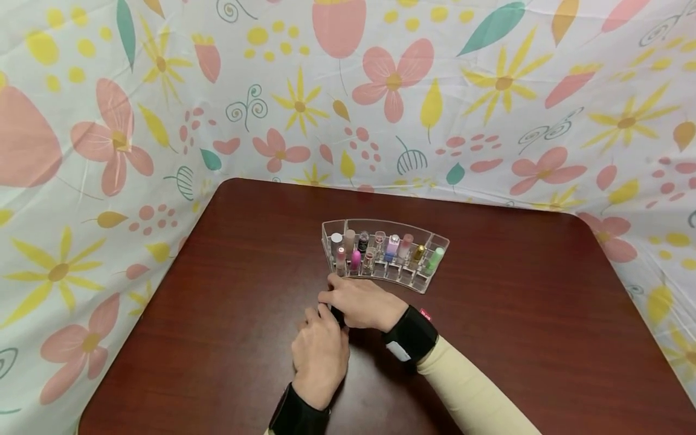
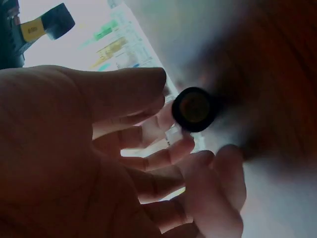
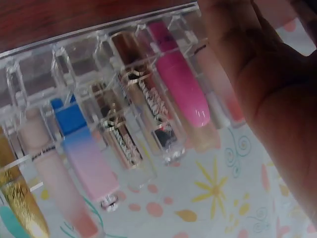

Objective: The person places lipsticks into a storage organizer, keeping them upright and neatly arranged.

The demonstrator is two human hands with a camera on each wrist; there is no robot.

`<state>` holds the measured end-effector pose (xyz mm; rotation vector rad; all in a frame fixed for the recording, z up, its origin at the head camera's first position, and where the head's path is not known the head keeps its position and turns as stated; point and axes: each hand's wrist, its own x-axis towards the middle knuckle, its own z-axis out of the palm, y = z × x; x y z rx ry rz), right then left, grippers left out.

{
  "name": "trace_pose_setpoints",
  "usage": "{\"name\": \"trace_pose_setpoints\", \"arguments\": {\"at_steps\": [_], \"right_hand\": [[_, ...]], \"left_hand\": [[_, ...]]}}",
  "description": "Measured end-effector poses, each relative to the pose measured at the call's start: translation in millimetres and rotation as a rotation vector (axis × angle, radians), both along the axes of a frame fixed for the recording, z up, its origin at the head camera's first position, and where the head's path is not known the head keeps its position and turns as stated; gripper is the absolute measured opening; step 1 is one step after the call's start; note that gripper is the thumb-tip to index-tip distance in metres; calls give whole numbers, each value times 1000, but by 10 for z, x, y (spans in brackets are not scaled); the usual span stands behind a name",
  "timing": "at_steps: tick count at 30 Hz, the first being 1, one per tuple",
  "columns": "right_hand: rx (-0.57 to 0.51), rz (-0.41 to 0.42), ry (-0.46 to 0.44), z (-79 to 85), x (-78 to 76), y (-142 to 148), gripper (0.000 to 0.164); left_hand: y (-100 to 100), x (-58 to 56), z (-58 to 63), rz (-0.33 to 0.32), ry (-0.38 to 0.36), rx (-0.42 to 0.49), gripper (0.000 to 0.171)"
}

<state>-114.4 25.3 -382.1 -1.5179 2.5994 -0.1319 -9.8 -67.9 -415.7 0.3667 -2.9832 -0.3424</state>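
In the head view, a small black tube [image 1: 338, 315] sits between my two hands, just in front of the organizer. My right hand [image 1: 365, 302] reaches over it from the right and grips it, largely covering it. From below, my left hand [image 1: 319, 359] meets it with curled fingers and thumb. The left wrist view shows the round end of the black tube [image 2: 194, 110] facing the camera at my fingertips. In the right wrist view, the palm side of my right hand [image 3: 270, 94] fills the right edge, and its fingertips are out of frame.
A clear fan-shaped organizer [image 1: 388, 225] stands beyond my hands with several lip cosmetics, among them a magenta tube [image 3: 183, 89], a blue-and-lilac one [image 3: 86, 153] and a green one [image 1: 435, 259]. The brown table [image 1: 217, 314] ends at a floral cloth [image 1: 304, 54].
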Motion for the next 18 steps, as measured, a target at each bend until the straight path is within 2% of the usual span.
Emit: {"name": "trace_pose_setpoints", "arguments": {"at_steps": [4, 8, 11, 14, 18], "right_hand": [[0, -17, -33, -78, 12, -34, 18], [-35, -41, -31, -164, 36, -60, 1], [-62, -62, -19, -180, 46, -68, 5], [-64, -81, -12, -136, 66, -36, 9], [-102, -129, 40, 72, 95, 65, 22]], "left_hand": [[17, -6, -38, -18, -8, -24, 46], [24, -6, -77, -39, 59, -52, 38], [15, -19, -87, -53, 103, -51, 33], [-10, -28, -58, -76, 107, -17, 34], [-104, -58, 107, -135, 157, 23, 35]]}}
